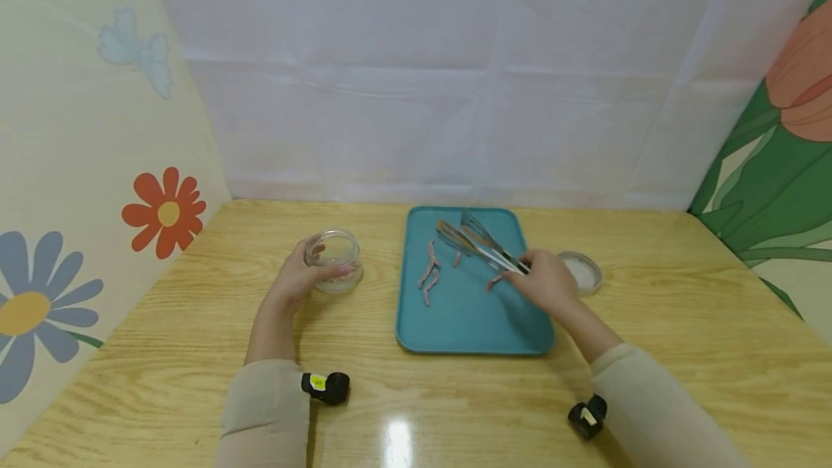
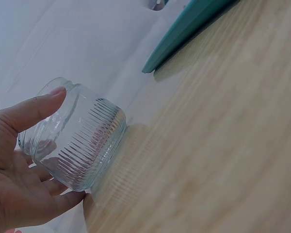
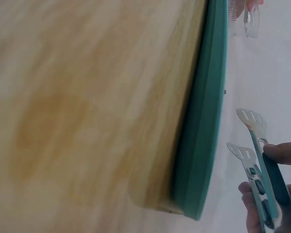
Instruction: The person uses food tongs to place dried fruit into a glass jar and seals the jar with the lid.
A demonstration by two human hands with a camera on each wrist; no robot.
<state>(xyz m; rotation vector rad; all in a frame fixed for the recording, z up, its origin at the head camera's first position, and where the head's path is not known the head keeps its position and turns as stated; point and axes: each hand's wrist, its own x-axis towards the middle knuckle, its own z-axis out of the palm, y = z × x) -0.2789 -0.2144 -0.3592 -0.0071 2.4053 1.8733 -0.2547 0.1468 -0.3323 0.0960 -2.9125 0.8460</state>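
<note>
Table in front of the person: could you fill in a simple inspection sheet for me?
Surface: wood-grain table, light glare near the front.
Job's things: glass jar; blue tray bearing pink strips; metal tongs, tips apart, above the tray.
Clutter: round, shallow lid-like piece right of the tray.
Hands: left hand grips the jar; right hand holds the tongs.
Cables: nothing seen.
Surroundings: creased white sheet behind, flower-patterned panels on both sides.

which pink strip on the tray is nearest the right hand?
The pink strip farthest right on the tray, just below the tongs in the head view; the other strips lie farther left.
</note>
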